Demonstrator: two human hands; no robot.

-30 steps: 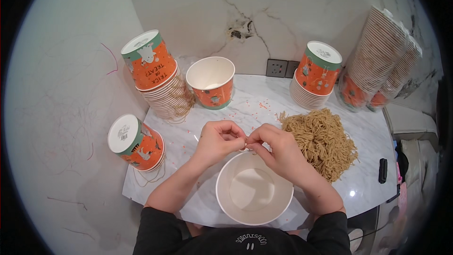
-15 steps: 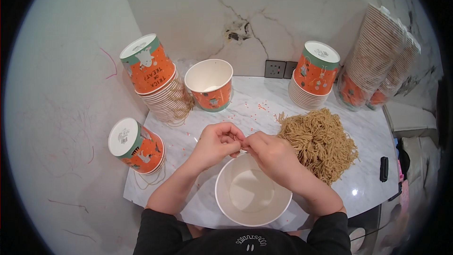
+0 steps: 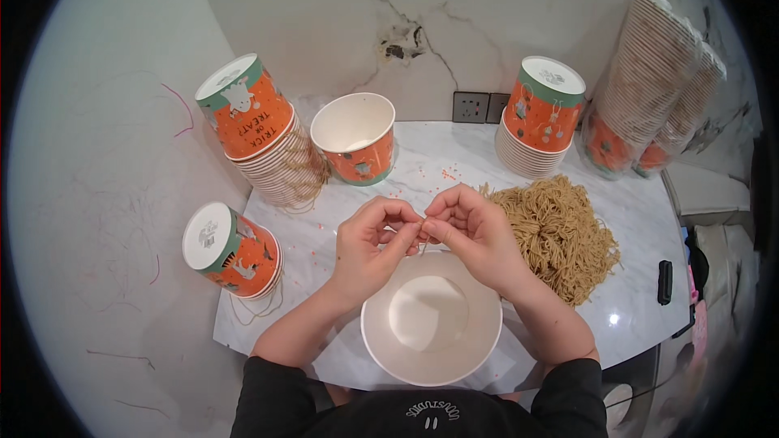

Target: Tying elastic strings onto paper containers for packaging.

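Both my hands meet fingertip to fingertip over the far rim of a white-lined paper bucket [image 3: 430,361], which stands mouth up in front of me. My left hand [image 3: 377,245] is closed in a pinch. My right hand [image 3: 473,237] pinches too, thumb against forefinger. Between the fingertips runs a thin cord [image 3: 424,246], of which a short piece shows near the rim; the fingers hide the rest. Right of my right hand lies a big heap of tan cords [image 3: 560,239].
Upturned orange-and-green bucket stacks stand at the left [image 3: 251,126], near left [image 3: 235,251] and back right [image 3: 545,118]; cords hang on the left ones. An upright bucket [image 3: 355,138] stands behind. Plastic-wrapped bucket stacks [image 3: 641,89] lean far right. A black object [image 3: 664,282] lies near the right edge.
My right hand has turned, so its thumb and fingers now show around the pinch. A piece of cord has come into sight below the fingertips. The view has shifted slightly.
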